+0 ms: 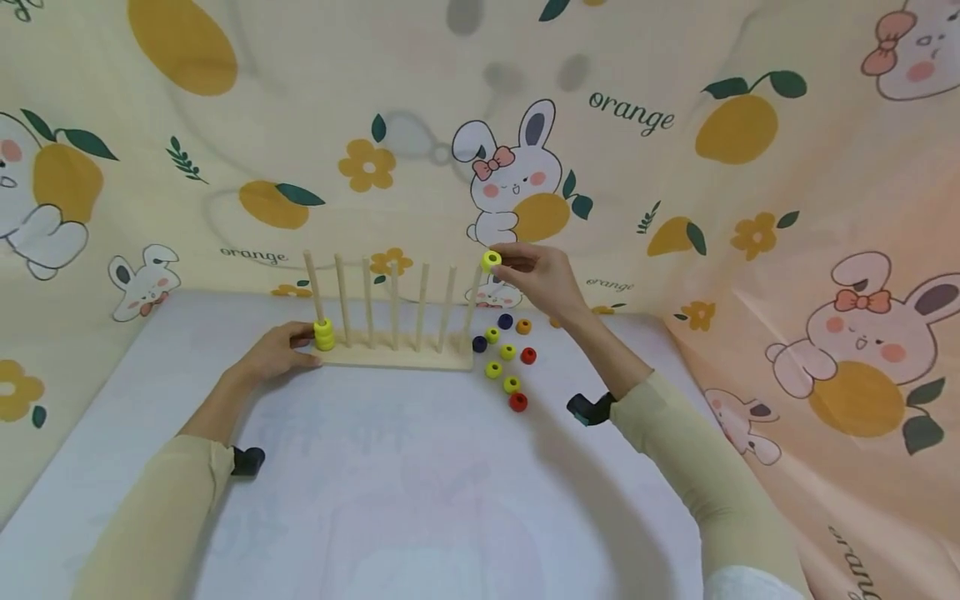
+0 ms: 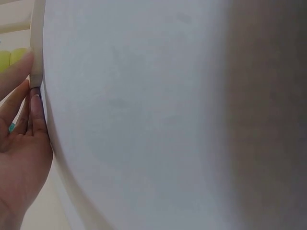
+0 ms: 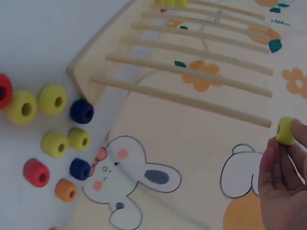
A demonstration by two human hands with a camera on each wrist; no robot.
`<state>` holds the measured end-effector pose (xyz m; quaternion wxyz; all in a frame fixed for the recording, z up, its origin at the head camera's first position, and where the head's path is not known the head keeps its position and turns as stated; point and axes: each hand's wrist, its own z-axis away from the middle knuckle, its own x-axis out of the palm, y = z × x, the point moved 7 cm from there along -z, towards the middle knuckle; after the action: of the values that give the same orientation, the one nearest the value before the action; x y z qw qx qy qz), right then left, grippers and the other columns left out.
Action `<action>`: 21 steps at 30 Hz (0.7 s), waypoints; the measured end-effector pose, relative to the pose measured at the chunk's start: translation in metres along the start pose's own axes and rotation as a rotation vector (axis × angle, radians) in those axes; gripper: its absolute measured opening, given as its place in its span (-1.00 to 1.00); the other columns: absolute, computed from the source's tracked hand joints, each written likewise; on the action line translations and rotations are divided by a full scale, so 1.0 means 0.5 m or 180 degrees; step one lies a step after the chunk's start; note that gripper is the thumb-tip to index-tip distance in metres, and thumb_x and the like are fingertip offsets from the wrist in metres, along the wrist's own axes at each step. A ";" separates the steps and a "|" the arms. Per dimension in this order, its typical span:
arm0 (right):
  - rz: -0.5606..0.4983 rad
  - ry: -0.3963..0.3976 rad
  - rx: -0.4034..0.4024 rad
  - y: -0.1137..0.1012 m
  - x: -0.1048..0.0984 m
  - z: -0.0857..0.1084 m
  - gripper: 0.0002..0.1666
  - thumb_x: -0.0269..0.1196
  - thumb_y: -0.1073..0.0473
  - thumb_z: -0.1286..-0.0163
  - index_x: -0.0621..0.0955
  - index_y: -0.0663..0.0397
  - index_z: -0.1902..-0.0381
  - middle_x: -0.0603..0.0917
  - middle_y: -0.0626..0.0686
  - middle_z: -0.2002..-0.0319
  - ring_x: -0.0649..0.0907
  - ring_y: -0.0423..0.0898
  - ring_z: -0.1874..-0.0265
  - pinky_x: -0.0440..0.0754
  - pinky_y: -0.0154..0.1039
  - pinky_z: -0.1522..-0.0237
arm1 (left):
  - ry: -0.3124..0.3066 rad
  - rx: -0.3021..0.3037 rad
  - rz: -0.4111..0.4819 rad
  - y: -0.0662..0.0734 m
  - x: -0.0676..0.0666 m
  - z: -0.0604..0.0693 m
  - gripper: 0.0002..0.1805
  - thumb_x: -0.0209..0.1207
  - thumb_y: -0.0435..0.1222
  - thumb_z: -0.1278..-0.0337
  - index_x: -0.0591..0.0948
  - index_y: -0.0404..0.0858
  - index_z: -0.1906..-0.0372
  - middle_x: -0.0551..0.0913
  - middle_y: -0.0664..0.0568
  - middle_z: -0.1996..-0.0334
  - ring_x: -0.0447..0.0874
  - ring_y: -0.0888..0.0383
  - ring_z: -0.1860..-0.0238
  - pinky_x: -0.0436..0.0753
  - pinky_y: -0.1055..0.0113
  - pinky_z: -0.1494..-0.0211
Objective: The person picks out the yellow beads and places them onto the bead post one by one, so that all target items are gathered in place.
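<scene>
A wooden peg rack [image 1: 405, 358] with a row of upright pegs stands on the table. Yellow beads [image 1: 323, 336] are stacked at the bottom of its leftmost peg. My left hand [image 1: 273, 352] grips the left end of the rack's base, thumb beside those beads in the left wrist view. Between thumb and fingers, my right hand [image 1: 546, 279] pinches a yellow bead [image 1: 491, 260] at the top of the rightmost peg [image 3: 192, 105]. From the right wrist, this bead [image 3: 286, 131] appears just off the peg's tip, its hole facing the peg.
Loose beads lie right of the rack: several yellow ones [image 1: 492, 369], dark blue ones [image 1: 506, 321], red ones [image 1: 518, 402] and an orange one [image 1: 523, 327]. Behind the table [image 1: 420, 483] hangs a printed cloth [image 1: 300, 125] with rabbits and oranges.
</scene>
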<state>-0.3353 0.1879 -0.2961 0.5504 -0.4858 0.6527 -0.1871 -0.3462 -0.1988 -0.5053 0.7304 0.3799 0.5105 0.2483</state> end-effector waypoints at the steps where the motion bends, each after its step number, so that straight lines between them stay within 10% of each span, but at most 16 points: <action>1: 0.0020 -0.0015 -0.0017 -0.004 0.003 -0.003 -0.59 0.35 0.21 -0.34 0.66 0.16 -0.14 0.72 0.11 0.03 0.72 0.00 0.15 0.71 -0.33 0.04 | -0.0003 0.0005 0.0012 -0.001 0.001 0.000 -0.15 0.35 -0.33 -0.16 0.20 -0.51 -0.45 0.25 -0.40 -0.41 0.23 -0.32 -0.40 0.21 -0.15 -0.49; 21: 0.0125 -0.0328 -0.0329 -0.075 0.087 -0.089 -0.65 0.36 0.16 -0.34 0.70 0.08 -0.07 0.76 -0.01 0.10 0.72 -0.19 0.21 0.71 -0.34 0.07 | -0.0001 -0.0004 0.0044 -0.003 0.001 -0.005 -0.16 0.36 -0.33 -0.15 0.21 -0.50 -0.44 0.23 -0.38 -0.43 0.23 -0.31 -0.40 0.24 -0.12 -0.49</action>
<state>-0.3560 0.1211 -0.2756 0.5610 -0.5096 0.6417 -0.1171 -0.3483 -0.1988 -0.5072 0.7289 0.3829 0.5076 0.2536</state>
